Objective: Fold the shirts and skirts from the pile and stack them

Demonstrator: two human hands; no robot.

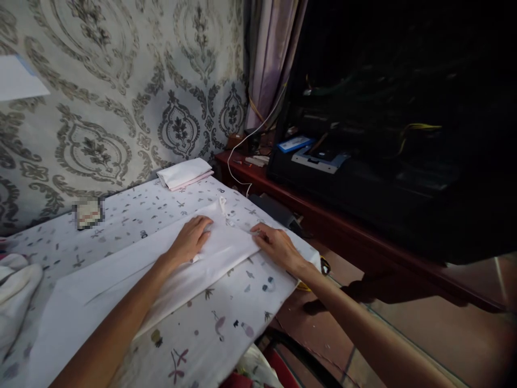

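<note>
From my remote seat I watch the person's two bare hands on a long white cloth point(226, 253), which lies stretched diagonally over a patterned sheet point(218, 326). I see the left hand point(190, 241) resting on top of the cloth, knuckles up, its fingers close together and slightly bent; the fabric runs beneath the fingertips and on beyond them. The right hand point(278, 248) sits at the cloth's right-hand end, fingers curled in, tips touching the edge (the thumb is mostly hidden from me, so I cannot tell whether they pinch it). I cannot tell either whether the left fingers grip any fabric or only press on it. Between the two hands the cloth lies fairly smooth, its far corner poking up just past them. Farther off, by the wall, I have a folded white bundle point(186, 173) with a pink layer below, well apart from both hands.
</note>
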